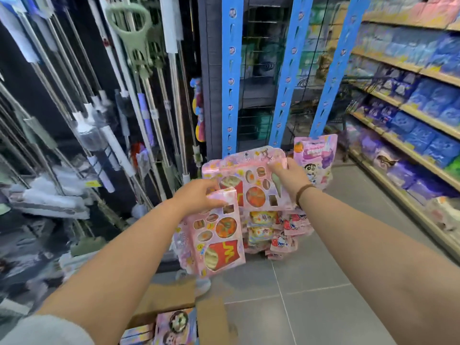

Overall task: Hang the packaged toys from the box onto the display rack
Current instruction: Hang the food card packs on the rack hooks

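Mops [74,120]: a dense row along the left wall, handles upright to slanted; blurred.
Box [171,301]: brown cardboard, flaps open, on the floor at the bottom edge. More pink packs [174,324] lie inside.
Left hand [199,196]: fingers curled over the top edge of the lower toy pack, thumb on its front, clamped on it.
Lower toy pack [216,237]: pink, with play food behind windows. It is held upright in the air, above the box, and its top corner overlaps the upper toy pack.
Upper toy pack [254,185]: the same kind, tilted, held low in front of the rack. Whether it sits on a hook cannot be told.
Right hand [288,176]: fingers bent round the upper right corner of the upper toy pack, gripping it. There is a dark band [304,192] at the wrist.
Small bags [273,227]: a cluster hanging just below the upper toy pack.
Cartoon pack [317,155]: pink, just behind the right hand.
Rack [261,95]: wire grid between blue posts [232,70].
Shelves [410,150]: on the right, stocked with blue and purple packets.
Floor [311,282]: grey tiles.
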Motion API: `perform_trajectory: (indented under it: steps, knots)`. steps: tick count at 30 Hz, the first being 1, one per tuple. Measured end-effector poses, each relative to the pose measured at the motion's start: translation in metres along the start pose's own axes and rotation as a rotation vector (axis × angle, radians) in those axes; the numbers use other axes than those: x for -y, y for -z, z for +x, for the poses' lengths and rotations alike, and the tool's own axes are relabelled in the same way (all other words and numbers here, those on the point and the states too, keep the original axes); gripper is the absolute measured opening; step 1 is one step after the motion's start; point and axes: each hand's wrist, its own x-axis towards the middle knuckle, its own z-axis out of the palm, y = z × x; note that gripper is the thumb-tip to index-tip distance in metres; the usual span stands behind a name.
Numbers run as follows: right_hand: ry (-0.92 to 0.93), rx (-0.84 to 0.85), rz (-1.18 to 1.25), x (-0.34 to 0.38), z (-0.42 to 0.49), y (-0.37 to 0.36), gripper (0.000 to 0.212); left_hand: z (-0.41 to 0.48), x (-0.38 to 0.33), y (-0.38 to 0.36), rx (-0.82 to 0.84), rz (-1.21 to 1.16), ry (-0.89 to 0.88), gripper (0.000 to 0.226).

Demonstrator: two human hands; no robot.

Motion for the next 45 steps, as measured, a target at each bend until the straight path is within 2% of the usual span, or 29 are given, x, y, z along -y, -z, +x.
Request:
perform_trajectory:
  steps: [3,9,12,14,17,19,21,26,30,33,36,40,45]
  knots:
    - [0.042,0.039,-0.023,0.000,0.022,0.001,0.024,0.018,-0.007,-0.001,-0.003,0.012,0.040,0.046]
    - [0.046,0.061,-0.011,0.005,0.058,-0.012,0.014,0.051,-0.002,0.002,0.020,0.024,0.051,0.048]
    - [0.019,0.045,-0.005,0.010,0.080,-0.025,0.029,0.070,0.011,0.010,0.014,-0.012,0.049,0.048]
    - [0.010,0.019,0.005,0.012,0.091,-0.032,0.026,0.081,0.020,0.013,-0.001,-0.061,0.049,0.046]
    - [-0.002,-0.002,0.005,0.013,0.111,-0.047,0.018,0.095,0.036,0.014,-0.015,-0.159,0.056,0.038]
    - [-0.013,-0.011,0.000,0.013,0.120,-0.054,0.019,0.103,0.043,0.014,-0.016,-0.204,0.046,0.025]
    - [-0.011,-0.022,-0.001,0.015,0.129,-0.061,0.022,0.109,0.047,0.016,-0.014,-0.258,0.043,0.022]
    - [-0.011,-0.026,-0.031,0.012,0.145,-0.070,0.021,0.123,0.054,0.016,-0.014,-0.313,0.058,0.026]
    - [-0.014,-0.013,-0.020,0.004,0.156,-0.067,0.027,0.134,0.053,0.014,0.012,-0.283,0.066,0.044]
    - [-0.068,-0.086,0.047,0.001,0.165,-0.060,0.036,0.141,0.050,0.015,0.045,-0.292,0.055,0.042]
    - [-0.134,-0.137,0.118,0.001,0.178,-0.058,0.036,0.144,0.044,0.018,0.058,-0.307,0.052,0.036]
    - [-0.183,-0.118,0.053,0.004,0.192,-0.065,0.028,0.149,0.039,0.023,0.022,-0.298,0.038,0.026]
    - [-0.294,-0.067,0.032,0.004,0.204,-0.069,0.032,0.151,0.035,0.023,0.001,-0.338,0.035,0.024]
